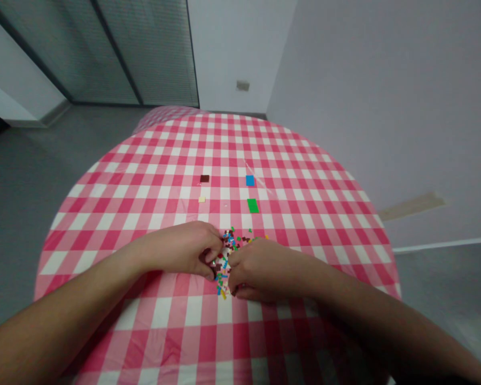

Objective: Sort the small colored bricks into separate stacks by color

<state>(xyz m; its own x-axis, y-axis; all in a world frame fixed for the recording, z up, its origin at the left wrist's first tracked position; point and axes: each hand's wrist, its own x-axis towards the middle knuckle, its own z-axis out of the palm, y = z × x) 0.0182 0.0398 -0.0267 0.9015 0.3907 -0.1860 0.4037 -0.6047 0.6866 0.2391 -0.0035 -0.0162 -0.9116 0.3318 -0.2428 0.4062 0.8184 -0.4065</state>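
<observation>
A loose pile of small building bricks in blue, green, yellow, brown, red and white lies on the table between my two hands. My left hand rests at the pile's left side, fingers bent and a gap showing between thumb and forefinger. No brick is plainly visible in its grip. On the pile's right side, my right hand is curled with its fingertips down among the bricks. Those fingertips are partly hidden, and anything pinched in them is too small to make out.
Beyond the pile lie a dark brown plate, a blue plate, a cream plate and a green plate. A red-and-white checked cloth covers the round table. A wall stands close on the right.
</observation>
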